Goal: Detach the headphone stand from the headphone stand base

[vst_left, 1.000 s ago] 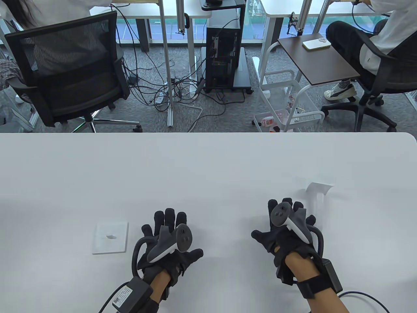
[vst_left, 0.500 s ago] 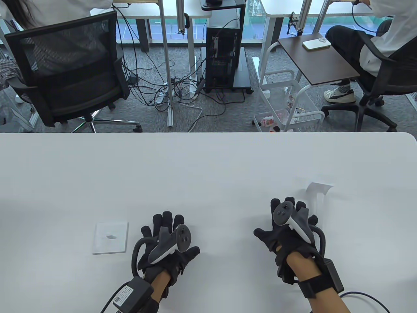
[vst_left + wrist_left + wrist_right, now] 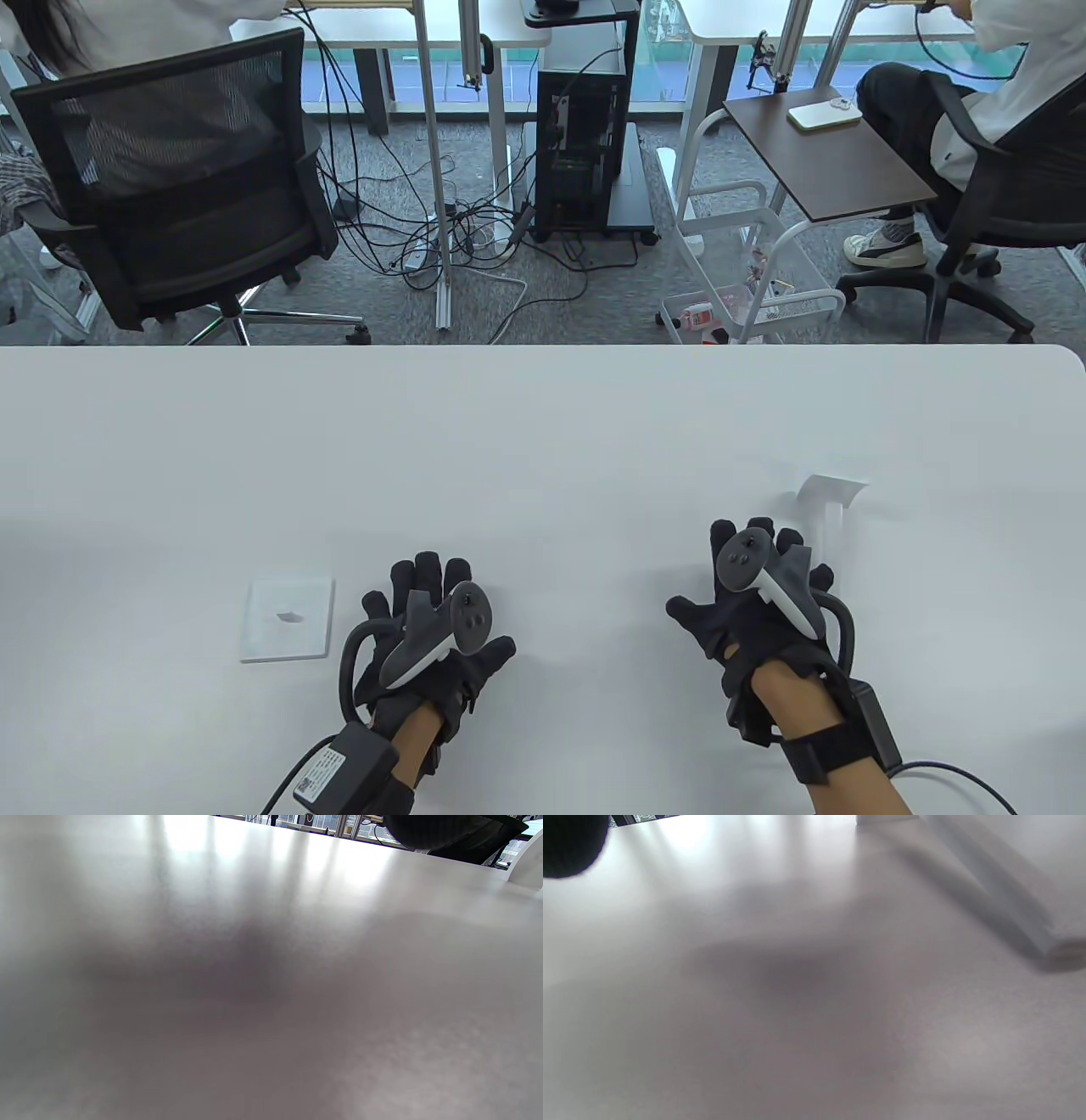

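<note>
The headphone stand (image 3: pixel 825 518) lies flat on the counter (image 3: pixel 543 424) at lower right of the table view, well apart from the headphone stand base (image 3: pixel 288 619), a thin square slab with a slot at lower left; we judge both to be light, stiff, smooth plastic, likely slippery; the stand's long stem looks best for a pinch, the base best taken by its edges; our left hand (image 3: pixel 428 632) and right hand (image 3: pixel 759 598) rest spread on the counter, grasping nothing; the separation looks done.
</note>
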A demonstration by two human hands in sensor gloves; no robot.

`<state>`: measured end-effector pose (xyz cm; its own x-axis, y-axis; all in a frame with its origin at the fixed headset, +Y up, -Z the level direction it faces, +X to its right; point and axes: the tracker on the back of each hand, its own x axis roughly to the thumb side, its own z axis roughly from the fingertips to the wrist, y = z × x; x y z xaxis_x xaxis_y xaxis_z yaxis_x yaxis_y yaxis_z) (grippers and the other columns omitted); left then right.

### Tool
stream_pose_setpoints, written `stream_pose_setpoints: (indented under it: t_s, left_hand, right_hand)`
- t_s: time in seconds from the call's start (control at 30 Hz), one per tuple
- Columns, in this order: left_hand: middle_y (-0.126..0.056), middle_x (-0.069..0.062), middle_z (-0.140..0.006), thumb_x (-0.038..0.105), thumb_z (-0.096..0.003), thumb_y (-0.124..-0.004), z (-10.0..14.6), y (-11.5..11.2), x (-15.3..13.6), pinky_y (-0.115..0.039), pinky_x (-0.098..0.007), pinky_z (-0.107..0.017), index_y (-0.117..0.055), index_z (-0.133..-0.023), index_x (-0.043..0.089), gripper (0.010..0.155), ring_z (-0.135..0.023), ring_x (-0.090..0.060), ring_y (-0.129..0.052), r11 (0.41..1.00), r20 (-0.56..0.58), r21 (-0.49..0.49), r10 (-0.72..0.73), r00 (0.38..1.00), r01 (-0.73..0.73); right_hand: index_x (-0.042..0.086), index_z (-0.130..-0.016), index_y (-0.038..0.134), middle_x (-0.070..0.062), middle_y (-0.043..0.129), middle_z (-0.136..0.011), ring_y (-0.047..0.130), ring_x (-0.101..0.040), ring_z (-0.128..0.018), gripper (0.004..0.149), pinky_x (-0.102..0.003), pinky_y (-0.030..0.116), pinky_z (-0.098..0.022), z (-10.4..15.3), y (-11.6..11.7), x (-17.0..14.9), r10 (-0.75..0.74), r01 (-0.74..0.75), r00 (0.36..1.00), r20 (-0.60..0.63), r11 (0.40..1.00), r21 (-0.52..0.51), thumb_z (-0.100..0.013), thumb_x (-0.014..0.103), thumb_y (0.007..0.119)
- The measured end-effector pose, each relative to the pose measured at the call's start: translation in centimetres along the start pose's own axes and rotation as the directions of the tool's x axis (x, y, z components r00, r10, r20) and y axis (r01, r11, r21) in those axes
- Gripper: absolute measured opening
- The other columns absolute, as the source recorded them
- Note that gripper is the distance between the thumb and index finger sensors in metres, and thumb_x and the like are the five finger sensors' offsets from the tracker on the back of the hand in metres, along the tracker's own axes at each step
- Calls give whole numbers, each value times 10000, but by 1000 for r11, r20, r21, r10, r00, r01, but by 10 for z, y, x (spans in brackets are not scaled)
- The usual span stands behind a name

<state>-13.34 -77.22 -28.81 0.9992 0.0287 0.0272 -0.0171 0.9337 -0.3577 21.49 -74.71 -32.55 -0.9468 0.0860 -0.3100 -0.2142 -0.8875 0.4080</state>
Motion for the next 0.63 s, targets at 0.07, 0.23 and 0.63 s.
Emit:
stream_pose_setpoints:
  t_s: [0.07,0.23,0.63]
  left_hand:
    - [-58,-128,-1135,811,-326,-545,0,0,0,-291,-726,-724,-97,-1059,254,1024,-1096,-447,-171,1000,1,0,0,1000,0]
    - [-66,-127,-1137,811,-327,-545,0,1,1,-293,-725,-724,-112,-1063,254,1020,-1097,-447,-178,1000,3,-11,-10,1000,10]
    - [-81,-130,-1141,808,-327,-550,1,3,0,-291,-724,-724,-142,-1069,250,1014,-1095,-449,-178,1000,6,-15,4,1000,-4]
  right_hand:
    - [591,-817,-55,174,-237,-987,-271,-182,-966,948,-617,-102,-671,0,0,-1,-3,3,1000,-1,1000,-4,-305,769,722]
    - [589,-821,-50,171,-233,-990,-266,-184,-967,946,-618,-98,-673,-2,2,-4,-9,9,1000,-4,1000,10,-306,767,723]
    - [585,-835,-35,165,-223,-997,-250,-189,-977,938,-619,-89,-678,-1,3,-7,-2,3,1000,-24,1000,21,-309,763,721]
